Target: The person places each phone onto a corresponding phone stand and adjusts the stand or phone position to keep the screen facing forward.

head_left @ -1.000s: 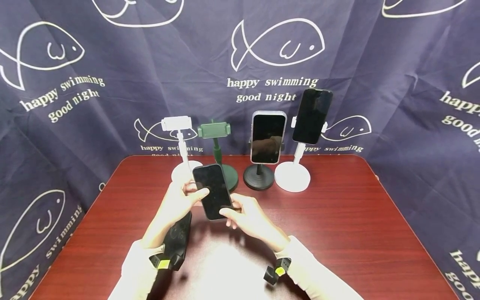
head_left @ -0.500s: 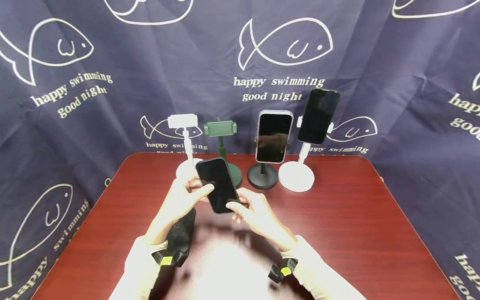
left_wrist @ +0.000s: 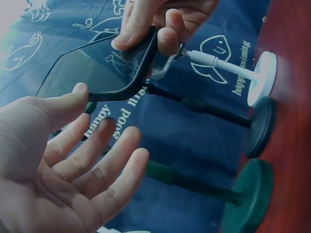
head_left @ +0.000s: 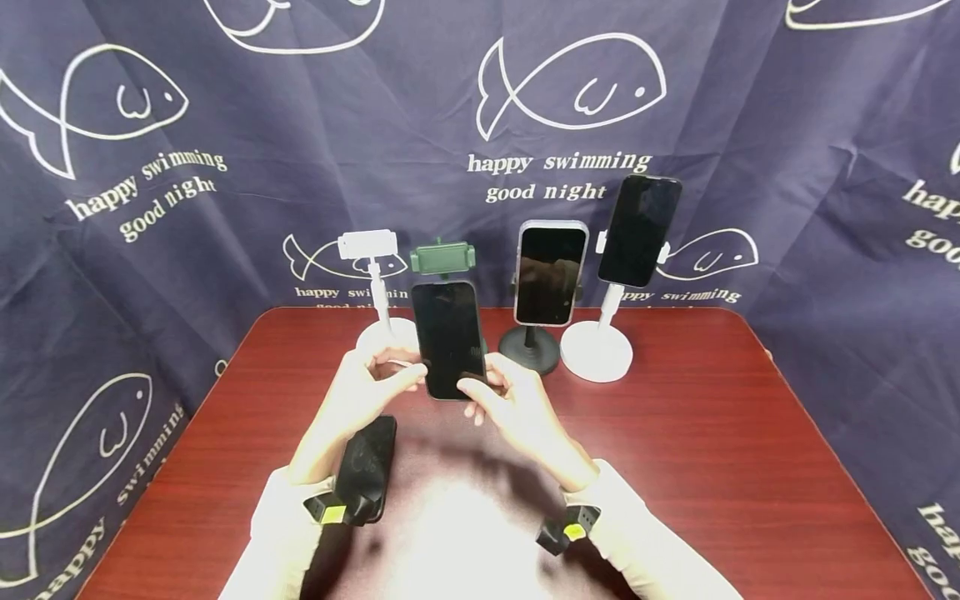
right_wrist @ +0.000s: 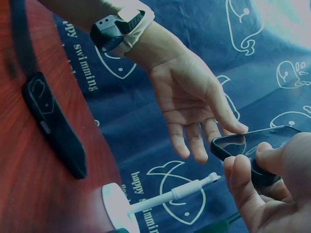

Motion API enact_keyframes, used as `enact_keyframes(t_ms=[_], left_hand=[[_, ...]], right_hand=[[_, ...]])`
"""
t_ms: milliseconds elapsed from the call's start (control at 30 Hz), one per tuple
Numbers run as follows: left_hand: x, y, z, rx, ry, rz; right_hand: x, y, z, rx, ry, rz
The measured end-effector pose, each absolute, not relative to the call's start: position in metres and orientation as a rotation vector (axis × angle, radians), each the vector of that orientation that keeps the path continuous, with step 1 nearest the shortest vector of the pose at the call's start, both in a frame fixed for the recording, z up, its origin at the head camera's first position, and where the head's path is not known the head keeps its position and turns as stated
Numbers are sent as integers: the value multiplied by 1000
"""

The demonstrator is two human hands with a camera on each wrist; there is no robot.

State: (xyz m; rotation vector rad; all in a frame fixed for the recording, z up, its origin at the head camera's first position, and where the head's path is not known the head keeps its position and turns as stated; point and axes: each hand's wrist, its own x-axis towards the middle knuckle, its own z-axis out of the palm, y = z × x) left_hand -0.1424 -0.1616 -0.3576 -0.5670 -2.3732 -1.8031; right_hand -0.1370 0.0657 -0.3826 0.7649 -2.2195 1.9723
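A black smartphone is held upright above the table, its dark screen facing me. My left hand pinches its lower left edge with the thumb in front, while the other fingers spread loosely. On the lower right edge my right hand grips the phone between thumb and curled fingers. Just behind the phone's top rises a green phone stand with a bare clamp; the phone hides most of its pole and base. A second black phone lies near my left wrist.
Left of the green stand is a white phone stand without a phone. To the right, a black stand bears a light-framed phone, and another white stand bears a black phone. A fish-patterned curtain hangs behind the table.
Both hands have raised the phone and turned it from a tilt to nearly upright, up toward the green clamp. My left thumb has slid from the screen to the edge.
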Motion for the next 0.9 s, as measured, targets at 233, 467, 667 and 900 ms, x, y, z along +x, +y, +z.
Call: enact_keyframes(t_ms=[233, 467, 667, 900], left_hand=[[-148, -160, -333, -500, -2384, -1715], [-151, -155, -315, -461, -2377, -1597], [-160, -151, -312, -422, -2352, -1471], [-187, -152, -325, -378, -2267, -1611]], right_hand=[[-133, 62, -347, 790, -2187, 1957], [-142, 58, -330, 788, -2124, 1959], [-149, 53, -324, 698, -2134, 1884], [-171, 47, -341, 584, -2039, 2027]])
